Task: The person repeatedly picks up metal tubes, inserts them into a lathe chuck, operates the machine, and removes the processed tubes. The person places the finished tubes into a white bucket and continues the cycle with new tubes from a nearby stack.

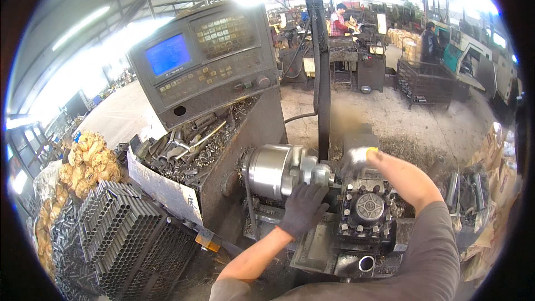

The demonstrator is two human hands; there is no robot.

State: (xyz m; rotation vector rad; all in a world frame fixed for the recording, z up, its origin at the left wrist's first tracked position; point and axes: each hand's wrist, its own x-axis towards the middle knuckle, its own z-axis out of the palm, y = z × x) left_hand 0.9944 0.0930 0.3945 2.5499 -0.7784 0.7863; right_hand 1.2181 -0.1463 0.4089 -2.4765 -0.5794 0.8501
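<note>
My left hand (304, 210), in a dark grey glove, reaches up to the front of a shiny lathe chuck (268, 171). Its fingers are stretched out and somewhat apart, close below the chuck's stepped jaws (309, 168); whether they touch the metal I cannot tell. My right hand (355, 160) is smeared by motion behind the tool post. A yellow cuff (371, 154) shows at its wrist, and its fingers cannot be made out. Between the hands and my body sits the square, bolted tool post (369, 207) with a round cap. A metal tube end (366, 263) shows nearer me.
The control panel (206, 56) with its blue screen stands at the upper left. Below it, a chip-strewn tray (186, 145) holds tools. Stacked steel tubes (120, 234) fill the lower left. A dark post (319, 67) rises behind the chuck. Other people (338, 21) work far back.
</note>
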